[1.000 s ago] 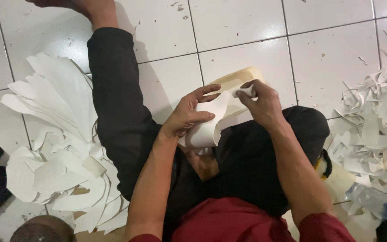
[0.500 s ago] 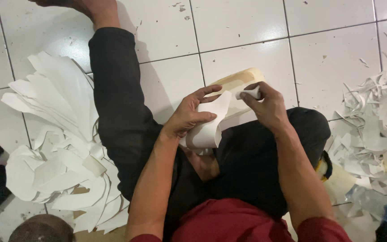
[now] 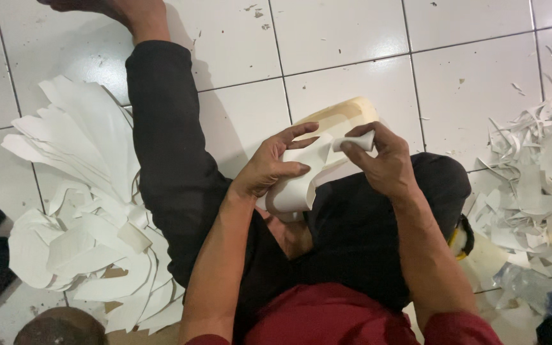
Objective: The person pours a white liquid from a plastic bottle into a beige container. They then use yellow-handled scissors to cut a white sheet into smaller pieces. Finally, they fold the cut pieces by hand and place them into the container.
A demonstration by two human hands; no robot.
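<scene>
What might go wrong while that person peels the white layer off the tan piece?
The thin white strip pinched in the right hand could tear short. The curled white sheet under the left hand might crease. Loose white scraps on the tile floor could be slippery underfoot.

**Paper, tile and cloth**

The curled sheet (image 3: pixel 298 182) looks like smooth matt white paper, backed by a glossier cream piece (image 3: pixel 343 118). The floor (image 3: pixel 346 38) is glossy white tile. Matt paper offcuts (image 3: pixel 531 185) lie heaped. The trousers (image 3: pixel 167 160) are matt black cloth.
</scene>
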